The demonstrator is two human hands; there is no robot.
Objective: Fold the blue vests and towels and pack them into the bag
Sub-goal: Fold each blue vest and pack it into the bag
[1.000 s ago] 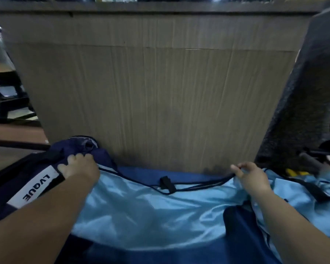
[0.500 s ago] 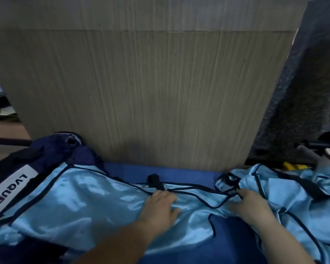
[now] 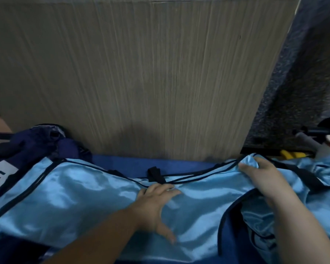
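Head view: the scene is seen from above, with both forearms reaching in from the near edge.
Vest: a shiny light-blue vest (image 3: pixel 84 197) with dark piping is spread across the near half of the scene, over a blue surface (image 3: pixel 122 162). Its left end reaches the bag.
Left hand: the left hand (image 3: pixel 156 204) is laid flat on the middle of the vest, with fingers spread and the thumb stretched toward the near side. Nothing is gripped.
Right hand: the right hand (image 3: pixel 259 180) is placed at the vest's far right edge, where a raised fold of fabric is held in its curled fingers.
Black tab: a small black tab (image 3: pixel 155 174) is seen on the piping, just beyond the left fingertips.
Bag: a dark navy bag (image 3: pixel 27 149) is found at the far left. Its white label (image 3: pixel 0 174) with black letters is cut off by the frame edge.
Other vests: more light-blue fabric (image 3: pixel 322 178) is heaped at the right, just beside the right hand.
Panel: an upright pale wood-grain panel (image 3: pixel 141 73) is set along the far side of the blue surface.
Right background: a dark speckled surface (image 3: pixel 303 73) is seen right of the panel. A yellow item (image 3: pixel 290 154) at its foot is too small to be identified.
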